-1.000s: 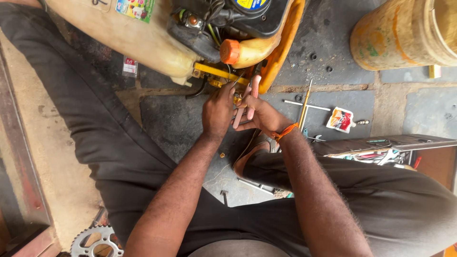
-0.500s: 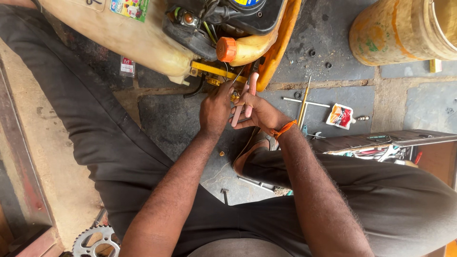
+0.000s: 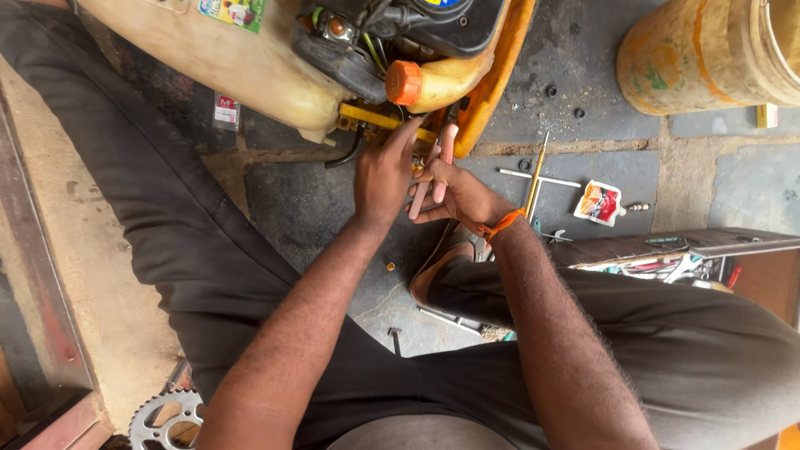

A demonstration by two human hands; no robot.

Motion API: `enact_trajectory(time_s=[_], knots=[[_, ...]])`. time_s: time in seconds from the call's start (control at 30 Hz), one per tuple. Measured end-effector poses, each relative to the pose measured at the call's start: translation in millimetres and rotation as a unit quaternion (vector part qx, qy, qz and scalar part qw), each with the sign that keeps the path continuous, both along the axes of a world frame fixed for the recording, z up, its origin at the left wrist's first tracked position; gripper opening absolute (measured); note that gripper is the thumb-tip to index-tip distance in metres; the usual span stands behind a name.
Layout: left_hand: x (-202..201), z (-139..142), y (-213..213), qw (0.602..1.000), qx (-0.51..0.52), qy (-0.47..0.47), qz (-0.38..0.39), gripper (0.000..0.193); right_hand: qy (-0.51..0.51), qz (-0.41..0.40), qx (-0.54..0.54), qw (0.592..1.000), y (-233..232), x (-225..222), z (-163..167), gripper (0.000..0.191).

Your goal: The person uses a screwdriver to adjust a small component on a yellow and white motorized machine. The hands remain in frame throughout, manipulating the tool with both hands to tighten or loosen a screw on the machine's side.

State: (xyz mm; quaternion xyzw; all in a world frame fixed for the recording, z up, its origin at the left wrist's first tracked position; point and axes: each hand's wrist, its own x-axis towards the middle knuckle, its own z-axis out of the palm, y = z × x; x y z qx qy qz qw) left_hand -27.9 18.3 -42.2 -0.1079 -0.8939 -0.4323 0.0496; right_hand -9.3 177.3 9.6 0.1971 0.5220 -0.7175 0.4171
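Note:
A small engine machine (image 3: 367, 50) with a cream tank, a black body, an orange cap (image 3: 403, 82) and an orange frame lies on the floor ahead of me. My left hand (image 3: 382, 171) reaches up to the yellow bracket (image 3: 375, 118) under the tank, fingertips touching it. My right hand (image 3: 454, 192), with an orange band at the wrist, grips pink-handled pliers (image 3: 433, 171) pointed up at the same spot. The pliers' jaws are hidden behind my fingers and the frame.
A yellow plastic bucket (image 3: 708, 54) stands at the top right. Thin metal rods (image 3: 533, 177), a small red-and-white packet (image 3: 600, 202) and loose nuts lie on the stone floor. An open toolbox (image 3: 667, 254) is at the right, a sprocket (image 3: 162, 417) at the bottom left.
Both hands stay at the bracket under the tank. The left fingers have stretched further up onto it, and the pliers have shifted slightly.

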Motion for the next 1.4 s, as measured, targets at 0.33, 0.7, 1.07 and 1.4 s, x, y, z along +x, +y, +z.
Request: enact_trajectory(time_s=[0.33,0.7,1.07,1.4], knots=[[-2,34,10,0.998,0.054,0.037,0.011,0.03,0.006,-0.001,-0.068,0.998,6,7,-22,0.053],[5,36,10,0.983,0.146,-0.03,0.104,0.013,0.012,0.01,-0.049,0.999,5,2,-5,0.048],[36,7,-27,0.986,0.072,-0.103,0.109,0.028,0.0,-0.006,-0.017,1.0,4,0,-9,0.054],[28,-25,-27,0.852,0.296,-0.394,0.177,0.031,-0.002,0.0,-0.009,1.0,-1,-3,0,0.048]])
